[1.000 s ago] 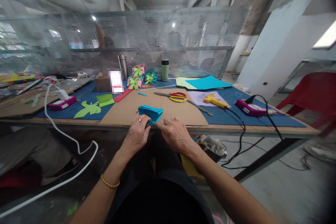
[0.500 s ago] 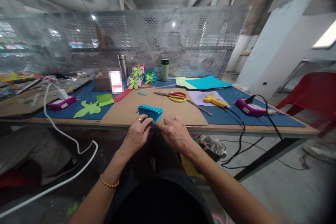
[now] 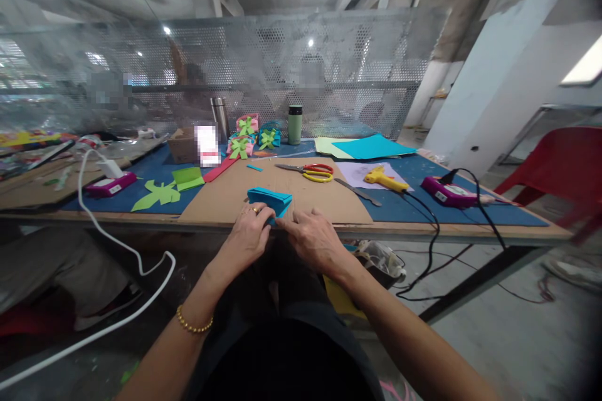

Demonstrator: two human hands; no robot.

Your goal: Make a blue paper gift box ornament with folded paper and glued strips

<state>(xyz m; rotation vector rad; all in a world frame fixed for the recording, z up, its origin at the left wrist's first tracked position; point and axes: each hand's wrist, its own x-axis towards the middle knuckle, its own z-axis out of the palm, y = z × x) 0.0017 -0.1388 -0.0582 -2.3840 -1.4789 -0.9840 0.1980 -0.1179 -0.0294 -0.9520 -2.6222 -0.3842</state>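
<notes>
A folded piece of blue paper (image 3: 270, 197) is at the front edge of the cardboard sheet (image 3: 221, 200). My left hand (image 3: 250, 230), with a ring on one finger, is closed on its near left side. My right hand (image 3: 311, 235) pinches its lower right corner, fingers curled; the fingertips partly hide that corner. Just beyond the paper lie scissors (image 3: 316, 173) with one red and one yellow handle. A thin blue strip (image 3: 254, 168) rests on the cardboard, left of the scissors. A flat metal blade (image 3: 358, 193) lies to their right.
A yellow glue gun (image 3: 385, 180) rests on lilac paper, its black cord dropping over the table edge. Green cut-out paper (image 3: 158, 194) lies on the left. Bow-trimmed paper pieces (image 3: 241, 148), a green bottle (image 3: 295, 125) and blue sheets (image 3: 374, 147) stand or lie at the back.
My left hand's fingers have shifted slightly along the near side of the blue paper. The right hand and the paper stay almost in the same place.
</notes>
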